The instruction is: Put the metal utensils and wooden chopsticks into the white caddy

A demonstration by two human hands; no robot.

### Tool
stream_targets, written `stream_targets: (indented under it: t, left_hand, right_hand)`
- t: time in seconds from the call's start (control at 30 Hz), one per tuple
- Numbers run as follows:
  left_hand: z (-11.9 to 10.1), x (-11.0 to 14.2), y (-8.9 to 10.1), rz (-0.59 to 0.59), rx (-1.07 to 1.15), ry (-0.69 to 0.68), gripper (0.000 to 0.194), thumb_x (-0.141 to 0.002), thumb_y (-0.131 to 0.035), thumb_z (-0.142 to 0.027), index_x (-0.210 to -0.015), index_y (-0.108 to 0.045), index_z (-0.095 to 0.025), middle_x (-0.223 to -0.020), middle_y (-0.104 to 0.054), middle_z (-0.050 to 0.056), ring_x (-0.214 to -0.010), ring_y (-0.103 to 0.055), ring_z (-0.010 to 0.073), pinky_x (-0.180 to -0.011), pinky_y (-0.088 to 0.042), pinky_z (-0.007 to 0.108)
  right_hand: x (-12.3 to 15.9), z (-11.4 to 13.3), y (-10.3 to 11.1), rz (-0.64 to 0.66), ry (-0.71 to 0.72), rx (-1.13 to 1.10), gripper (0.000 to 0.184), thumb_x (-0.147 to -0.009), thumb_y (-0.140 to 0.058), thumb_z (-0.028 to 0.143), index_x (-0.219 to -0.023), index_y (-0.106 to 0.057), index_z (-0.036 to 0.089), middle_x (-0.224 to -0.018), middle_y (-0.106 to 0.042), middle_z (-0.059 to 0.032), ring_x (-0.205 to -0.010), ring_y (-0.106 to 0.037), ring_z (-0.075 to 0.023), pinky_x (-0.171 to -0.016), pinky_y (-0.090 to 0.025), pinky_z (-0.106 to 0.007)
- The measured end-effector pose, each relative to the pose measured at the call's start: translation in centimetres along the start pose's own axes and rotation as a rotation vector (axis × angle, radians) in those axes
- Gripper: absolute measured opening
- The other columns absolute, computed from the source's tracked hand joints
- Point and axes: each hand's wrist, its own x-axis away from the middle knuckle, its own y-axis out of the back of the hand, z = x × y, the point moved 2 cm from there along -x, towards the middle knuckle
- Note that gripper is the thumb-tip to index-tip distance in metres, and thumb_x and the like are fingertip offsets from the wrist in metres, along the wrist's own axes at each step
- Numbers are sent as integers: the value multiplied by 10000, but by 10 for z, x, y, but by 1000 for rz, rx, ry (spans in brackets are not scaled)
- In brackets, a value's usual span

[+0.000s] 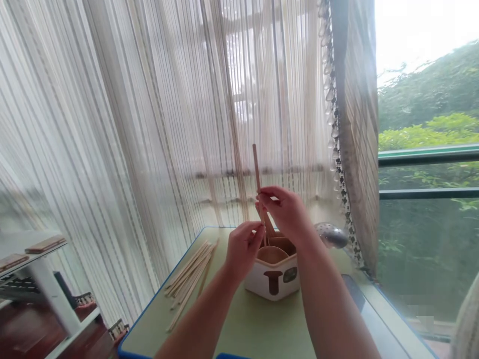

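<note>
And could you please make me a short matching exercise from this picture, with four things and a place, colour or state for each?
Things:
1. Single stick
2. Loose sticks
3. Container
4. Ladle head

Descriptions:
A. Silvery, with holes
B. Lying on the table, beside the left forearm
C. Nearly upright, held by the left hand and right hand
D. White outside, with dark markings

Pairs: 1-C, 2-B, 3-D, 4-A

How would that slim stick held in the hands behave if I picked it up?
Probably stiff: the stick rises straight above the right hand without sagging. Likely light, being so slender. Its narrow, rod-like shape suggests it might roll when laid down.
</note>
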Motion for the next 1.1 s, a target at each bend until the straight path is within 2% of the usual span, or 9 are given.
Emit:
stream_targets:
  t: [0.13,0.27,0.47,0.57,0.73,0.93,1.1]
  left_hand:
    - [-2,-21,-17,78,-35,-11,177,-823,-513,-290,-876,-645,-185,-790,-671,31,-692,-604,120,-661,-485,240]
    - [-10,-44,-33,233,-126,-59,158,-807,-516,-254,-813,-658,-184,-710,-659,15,-632,-594,114,-622,-462,224]
    - [-22,-71,-35,400,-206,-97,111,-743,-564,-205,-733,-674,-203,-675,-667,-10,-619,-605,120,-582,-444,211]
    - [-22,-75,-34,398,-111,-59,128,-752,-568,-247,-732,-685,-200,-635,-663,-2,-557,-597,118,-539,-443,211]
    - [-14,-68,-31,316,55,52,203,-763,-563,-335,-822,-688,-186,-638,-668,18,-495,-579,117,-475,-440,212]
    - [-10,-62,-32,321,1,36,158,-732,-597,-305,-816,-688,-207,-669,-672,1,-525,-570,113,-521,-445,219]
    - [-8,-59,-36,384,-117,-4,98,-719,-602,-252,-731,-687,-205,-651,-663,-16,-533,-560,102,-543,-425,214]
  right_hand:
    - [-4,-13,21,-13,34,15,155,-762,-589,307,-858,-644,198,-786,-680,-32,-701,-658,-172,-658,-544,-329]
    - [-7,-22,42,-45,68,69,159,-768,-582,308,-871,-641,203,-796,-673,-30,-747,-649,-174,-683,-539,-337]
    - [-7,-24,51,-77,72,160,161,-788,-561,309,-880,-636,200,-818,-666,-36,-771,-641,-172,-695,-534,-337]
    - [-6,-20,54,-98,89,155,164,-794,-558,315,-883,-630,198,-830,-665,-37,-785,-642,-169,-702,-536,-333]
    - [-5,-17,55,-89,105,110,190,-811,-537,346,-897,-616,196,-834,-659,-33,-784,-647,-155,-701,-543,-312]
    - [-5,-25,52,-52,94,123,210,-806,-540,366,-907,-614,197,-801,-660,-24,-755,-641,-149,-704,-542,-325]
    - [-4,-26,51,-1,102,220,168,-775,-582,334,-859,-635,197,-770,-654,-18,-736,-627,-153,-687,-526,-312]
